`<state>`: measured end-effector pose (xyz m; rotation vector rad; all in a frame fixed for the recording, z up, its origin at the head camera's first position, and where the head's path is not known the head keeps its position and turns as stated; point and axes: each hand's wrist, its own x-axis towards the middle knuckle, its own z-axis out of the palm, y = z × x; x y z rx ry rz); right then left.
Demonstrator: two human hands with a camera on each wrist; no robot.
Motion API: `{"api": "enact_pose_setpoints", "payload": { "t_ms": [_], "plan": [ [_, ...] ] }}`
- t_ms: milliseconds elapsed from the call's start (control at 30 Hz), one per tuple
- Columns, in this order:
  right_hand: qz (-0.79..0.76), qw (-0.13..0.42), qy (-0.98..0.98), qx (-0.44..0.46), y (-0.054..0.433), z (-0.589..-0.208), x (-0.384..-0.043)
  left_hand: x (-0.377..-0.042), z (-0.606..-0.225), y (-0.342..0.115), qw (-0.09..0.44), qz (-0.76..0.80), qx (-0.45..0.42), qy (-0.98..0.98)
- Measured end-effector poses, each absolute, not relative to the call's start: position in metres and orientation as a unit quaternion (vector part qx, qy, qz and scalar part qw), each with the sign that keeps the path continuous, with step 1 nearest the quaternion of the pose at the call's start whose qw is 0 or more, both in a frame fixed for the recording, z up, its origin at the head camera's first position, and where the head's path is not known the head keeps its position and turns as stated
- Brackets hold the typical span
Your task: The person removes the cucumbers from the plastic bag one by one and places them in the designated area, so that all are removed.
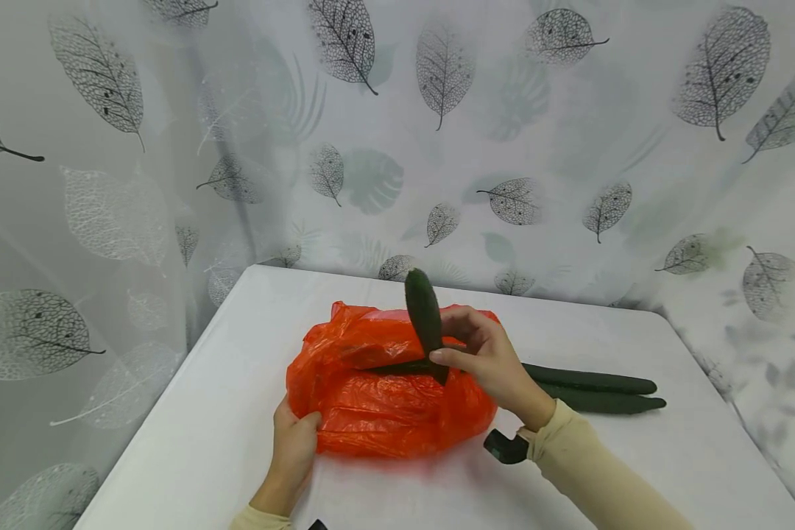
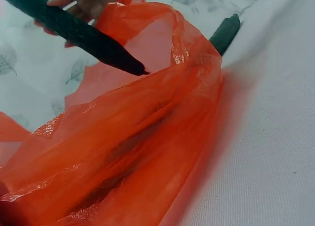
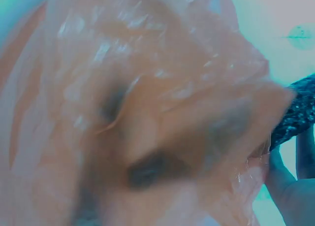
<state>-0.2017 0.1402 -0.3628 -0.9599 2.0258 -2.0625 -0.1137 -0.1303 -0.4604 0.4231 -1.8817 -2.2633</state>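
Just right of centre, the right hand (image 1: 480, 355) pinches a near-upright cucumber (image 1: 423, 305), top tilted left, lower end at the mouth of a red bag (image 1: 384, 416) that the left hand (image 1: 294, 439) grips lower left.

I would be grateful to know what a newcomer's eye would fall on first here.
Probably the bright orange-red plastic bag in the middle of the white table, its left side gripped by the left hand. Next might come the dark green cucumber that the right hand holds up by the bag, then two more cucumbers to the bag's right, partly hidden.
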Motion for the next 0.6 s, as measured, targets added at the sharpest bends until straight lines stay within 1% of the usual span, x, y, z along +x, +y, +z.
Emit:
{"api": "enact_pose_setpoints", "payload": {
  "t_ms": [300,600],
  "plan": [
    [-0.746,0.031,0.601,-0.285,0.145,-0.347,-0.191,-0.112,-0.461,-0.13,0.08,-0.756,0.14,-0.634],
    [-0.797,0.049,0.519,-0.304,0.15,-0.33,-0.184,-0.113,-0.461,-0.13,0.084,-0.754,0.137,-0.637]
  ]
}}
